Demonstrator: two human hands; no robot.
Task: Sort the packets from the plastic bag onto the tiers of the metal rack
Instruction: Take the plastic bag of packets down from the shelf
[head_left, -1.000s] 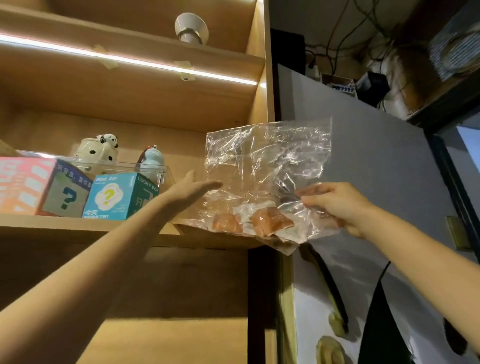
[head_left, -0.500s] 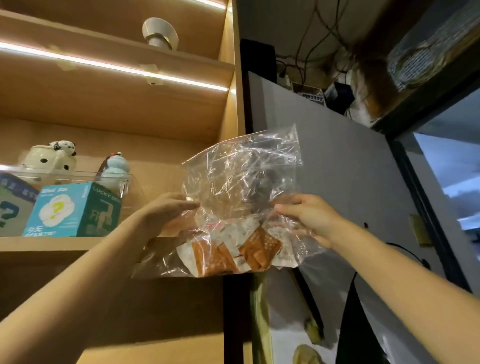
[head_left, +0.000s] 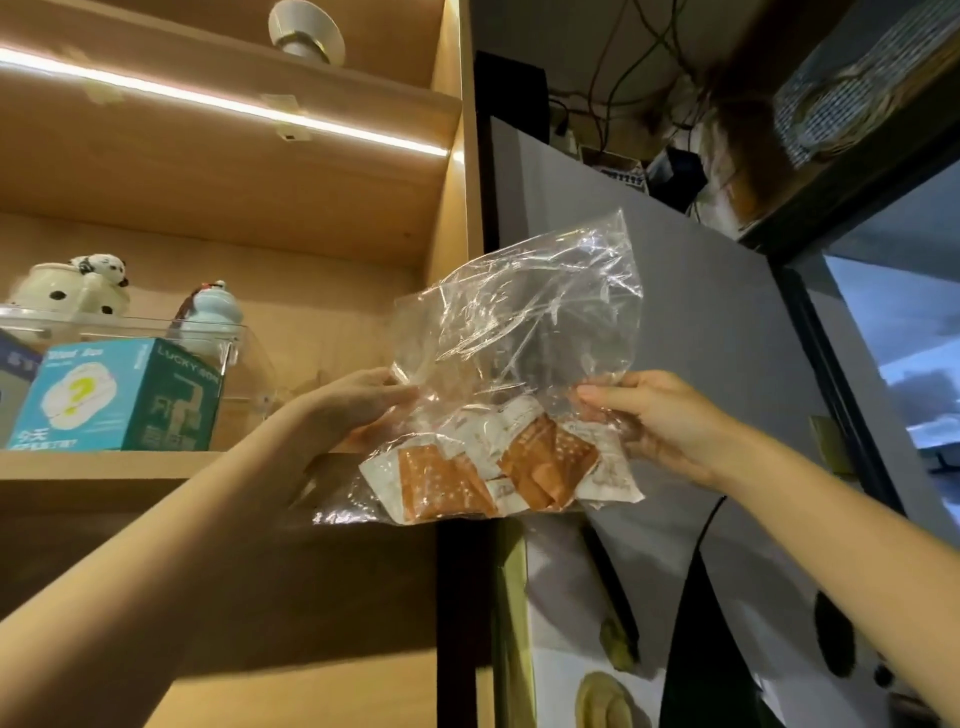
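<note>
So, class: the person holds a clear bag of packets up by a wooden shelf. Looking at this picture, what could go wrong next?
1. Both hands, left and right, grip only thin film at the sides of the plastic bag; it might slip or tear.
2. The packets sag at the bottom, so tilting the bag could spill them.
3. No metal rack is in view, so carrying is probably still needed.

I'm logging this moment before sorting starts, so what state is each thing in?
plastic bag: held up by both sides, crumpled
packets: inside the bag, at its bottom
left hand: grips the bag's left side
right hand: pinches the bag's right side
light strip: on
</note>
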